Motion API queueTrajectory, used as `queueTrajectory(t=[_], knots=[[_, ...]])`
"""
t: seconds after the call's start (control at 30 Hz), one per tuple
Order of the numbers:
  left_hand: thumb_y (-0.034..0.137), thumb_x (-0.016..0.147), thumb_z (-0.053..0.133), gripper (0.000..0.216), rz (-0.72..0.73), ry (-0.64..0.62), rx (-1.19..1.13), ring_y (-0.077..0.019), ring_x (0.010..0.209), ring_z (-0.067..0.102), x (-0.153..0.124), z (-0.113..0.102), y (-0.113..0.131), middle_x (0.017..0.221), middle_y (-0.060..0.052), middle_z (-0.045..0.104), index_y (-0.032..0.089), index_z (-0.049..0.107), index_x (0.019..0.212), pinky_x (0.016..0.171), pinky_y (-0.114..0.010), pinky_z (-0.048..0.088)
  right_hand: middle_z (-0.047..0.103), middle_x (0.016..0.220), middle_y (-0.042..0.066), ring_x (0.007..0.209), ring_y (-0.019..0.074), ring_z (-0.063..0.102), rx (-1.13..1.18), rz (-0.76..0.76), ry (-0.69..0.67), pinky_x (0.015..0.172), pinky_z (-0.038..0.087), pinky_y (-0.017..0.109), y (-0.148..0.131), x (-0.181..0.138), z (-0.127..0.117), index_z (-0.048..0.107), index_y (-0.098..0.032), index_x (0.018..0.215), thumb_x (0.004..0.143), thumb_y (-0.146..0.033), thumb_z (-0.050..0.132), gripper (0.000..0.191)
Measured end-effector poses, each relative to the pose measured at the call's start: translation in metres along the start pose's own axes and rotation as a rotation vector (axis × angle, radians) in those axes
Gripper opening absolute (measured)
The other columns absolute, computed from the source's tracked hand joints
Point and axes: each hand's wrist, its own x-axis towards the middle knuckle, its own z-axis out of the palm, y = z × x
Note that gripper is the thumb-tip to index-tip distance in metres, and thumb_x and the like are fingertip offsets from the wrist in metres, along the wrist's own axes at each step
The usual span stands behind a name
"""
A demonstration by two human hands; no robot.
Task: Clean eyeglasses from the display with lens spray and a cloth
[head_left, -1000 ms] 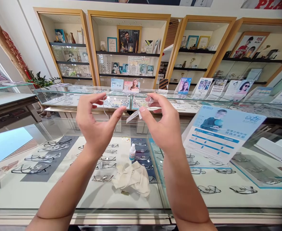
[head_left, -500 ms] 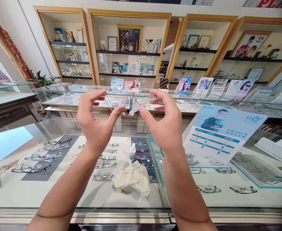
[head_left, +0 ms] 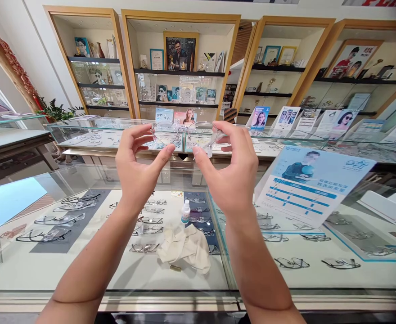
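Note:
Raised in front of me is a pair of eyeglasses (head_left: pixel 183 128) with thin rims and clear lenses. My left hand (head_left: pixel 139 157) grips its left side, the fingers behind and the thumb reaching under the lens. On the other side my right hand (head_left: pixel 233 162) holds the right rim and temple between thumb and fingers. The temples are hard to make out against the background. Below the hands, on the glass counter, a crumpled cream cloth (head_left: pixel 184 249) lies beside a small white spray bottle (head_left: pixel 186 211) that stands upright.
The glass display counter (head_left: pixel 117 295) holds several rows of spectacle frames (head_left: pixel 146 248). A blue and white sign (head_left: pixel 314 180) stands on it at the right. Behind are another glass counter (head_left: pixel 117 150), small poster stands (head_left: pixel 260 118) and wooden wall shelves (head_left: pixel 181 74).
Both hands have shifted slightly, the left one rightward. The eyeglasses have turned so that both lenses now face me more squarely and sit level.

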Motion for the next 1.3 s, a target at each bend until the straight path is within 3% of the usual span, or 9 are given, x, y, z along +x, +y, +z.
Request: queueTrajectory(t=[0.13, 0.27, 0.37, 0.47, 0.73, 1.1, 1.3], knots=[[0.061, 0.092, 0.085, 0.055, 0.020, 0.005, 0.032, -0.0253, 0.115, 0.076, 0.000, 0.001, -0.004, 0.130, -0.010, 0.073, 0.030, 0.063, 0.132, 0.094, -0.042, 0.064, 0.066, 0.141, 0.009, 0.138, 0.0374, 0.061, 0.004, -0.012, -0.016, 0.117, 0.056, 0.065, -0.002, 0.000, -0.001, 0.066, -0.035, 0.141, 0.098, -0.031, 0.072, 0.044], [0.059, 0.091, 0.087, 0.055, 0.098, 0.088, 0.065, -0.0275, 0.120, 0.075, 0.001, 0.003, -0.007, 0.131, -0.009, 0.071, 0.031, 0.062, 0.133, 0.099, -0.046, 0.063, 0.064, 0.149, 0.009, 0.142, 0.0373, 0.060, 0.010, -0.013, -0.031, 0.114, 0.059, 0.063, -0.004, 0.000, -0.002, 0.065, -0.036, 0.145, 0.099, -0.033, 0.070, 0.046], [0.058, 0.089, 0.089, 0.057, 0.170, 0.169, 0.096, -0.0299, 0.122, 0.073, 0.000, 0.003, -0.007, 0.131, -0.009, 0.070, 0.032, 0.063, 0.132, 0.101, -0.050, 0.062, 0.062, 0.155, 0.009, 0.141, 0.0347, 0.063, 0.069, 0.020, -0.014, 0.110, 0.062, 0.059, -0.003, 0.000, -0.002, 0.062, -0.036, 0.151, 0.105, -0.039, 0.063, 0.046], [0.058, 0.087, 0.091, 0.060, 0.194, 0.203, 0.119, -0.0320, 0.123, 0.071, -0.001, 0.003, -0.007, 0.132, -0.010, 0.068, 0.033, 0.063, 0.134, 0.102, -0.054, 0.061, 0.069, 0.148, 0.009, 0.138, 0.0313, 0.067, 0.140, 0.040, 0.016, 0.109, 0.063, 0.055, 0.004, 0.002, -0.002, 0.067, -0.034, 0.146, 0.112, -0.043, 0.052, 0.038], [0.061, 0.088, 0.088, 0.063, 0.190, 0.204, 0.132, -0.0355, 0.130, 0.069, -0.004, 0.003, -0.007, 0.134, -0.012, 0.067, 0.034, 0.062, 0.138, 0.104, -0.058, 0.062, 0.079, 0.131, 0.007, 0.126, 0.0282, 0.076, 0.198, 0.082, 0.021, 0.107, 0.066, 0.053, 0.014, 0.006, 0.000, 0.078, -0.034, 0.134, 0.112, -0.049, 0.054, 0.035], [0.068, 0.092, 0.081, 0.062, 0.193, 0.148, -0.009, -0.0314, 0.130, 0.072, 0.005, 0.009, -0.021, 0.138, -0.011, 0.065, 0.035, 0.058, 0.139, 0.108, -0.054, 0.063, 0.079, 0.130, 0.006, 0.126, 0.0283, 0.075, 0.217, 0.097, 0.069, 0.112, 0.065, 0.055, 0.000, 0.002, 0.000, 0.080, -0.033, 0.127, 0.108, -0.049, 0.064, 0.030], [0.067, 0.090, 0.083, 0.066, 0.142, 0.173, 0.064, -0.0327, 0.131, 0.067, -0.001, 0.005, -0.013, 0.139, -0.012, 0.063, 0.036, 0.056, 0.141, 0.103, -0.053, 0.062, 0.080, 0.128, 0.006, 0.125, 0.0289, 0.076, 0.309, 0.154, 0.042, 0.110, 0.065, 0.056, 0.006, 0.006, 0.001, 0.081, -0.033, 0.125, 0.106, -0.052, 0.066, 0.031]])
